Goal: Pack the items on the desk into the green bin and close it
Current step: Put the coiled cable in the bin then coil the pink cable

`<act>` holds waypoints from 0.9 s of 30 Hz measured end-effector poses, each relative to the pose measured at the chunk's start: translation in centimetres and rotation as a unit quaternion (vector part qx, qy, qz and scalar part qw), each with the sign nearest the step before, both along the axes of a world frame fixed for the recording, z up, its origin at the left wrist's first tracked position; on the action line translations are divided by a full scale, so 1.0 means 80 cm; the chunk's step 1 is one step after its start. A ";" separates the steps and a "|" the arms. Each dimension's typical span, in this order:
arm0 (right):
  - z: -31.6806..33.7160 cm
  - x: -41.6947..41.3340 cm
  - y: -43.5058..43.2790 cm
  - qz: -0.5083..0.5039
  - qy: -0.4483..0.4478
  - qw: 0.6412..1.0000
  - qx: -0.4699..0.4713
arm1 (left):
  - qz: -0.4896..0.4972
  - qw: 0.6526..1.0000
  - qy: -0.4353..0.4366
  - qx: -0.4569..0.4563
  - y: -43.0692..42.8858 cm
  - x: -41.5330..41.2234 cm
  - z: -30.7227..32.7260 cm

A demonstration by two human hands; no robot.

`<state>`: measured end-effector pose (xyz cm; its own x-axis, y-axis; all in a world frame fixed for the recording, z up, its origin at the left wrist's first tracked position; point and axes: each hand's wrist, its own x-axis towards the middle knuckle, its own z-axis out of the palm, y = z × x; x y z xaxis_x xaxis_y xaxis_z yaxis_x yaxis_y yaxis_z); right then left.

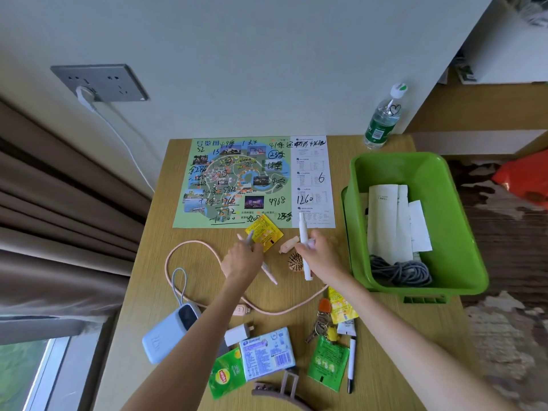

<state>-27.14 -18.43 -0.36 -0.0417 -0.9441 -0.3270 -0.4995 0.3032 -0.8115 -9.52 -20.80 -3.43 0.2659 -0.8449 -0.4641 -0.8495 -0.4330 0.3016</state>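
Observation:
The green bin (462, 232) stands open at the desk's right side, with white papers (385, 221) and a grey coiled cable (400, 272) inside. Its lid (345, 221) lies under it, poking out on the left. My right hand (321, 252) grips a white pen-like tube (304, 247) above the desk, left of the bin. My left hand (241, 259) holds thin pink and grey pens (268, 271) near a yellow sachet (264, 232). A small wooden hairbrush (295, 262) and a pink item (287, 244) lie between my hands.
A map sheet (255, 179) covers the desk's far middle. A pink cable (192, 247), blue power bank (169, 333), white charger plug (237, 333), tissue pack (267, 353), tea sachets (225, 373), keys (321, 320), a black-tipped pen (351, 363) and a hair claw (281, 387) lie near me. A water bottle (382, 123) stands at the back.

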 end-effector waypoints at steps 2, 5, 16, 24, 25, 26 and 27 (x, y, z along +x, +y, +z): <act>0.006 0.002 -0.004 0.007 -0.050 0.999 0.012 | -0.003 1.000 0.014 -0.021 -0.010 0.006 0.005; 0.026 0.003 -0.013 0.017 -0.077 0.997 -0.003 | 0.009 0.993 0.104 -0.048 -0.033 0.009 0.016; 0.131 -0.064 -0.065 -0.048 -0.087 0.991 -0.091 | -0.073 0.997 0.040 -0.006 -0.080 -0.004 0.005; 0.107 -0.160 -0.062 -0.134 0.059 0.988 -0.048 | -0.085 0.996 -0.019 0.008 -0.081 -0.012 -0.007; 0.098 -0.168 -0.061 -0.124 0.084 0.988 -0.021 | -0.086 0.996 -0.020 0.005 -0.080 -0.013 -0.007; 0.090 -0.173 -0.060 -0.111 0.106 0.988 0.014 | -0.088 0.996 -0.019 -0.001 -0.079 -0.013 -0.007; 0.083 -0.177 -0.059 -0.097 0.122 0.987 0.048 | -0.093 0.996 -0.018 -0.005 -0.078 -0.013 -0.007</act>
<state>-41.28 -23.12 6.31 -0.3073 -0.8757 -0.3726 -0.6019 0.4821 -0.6367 -10.54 -27.02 -3.96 0.1214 -0.8858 -0.4480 -0.9248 -0.2649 0.2731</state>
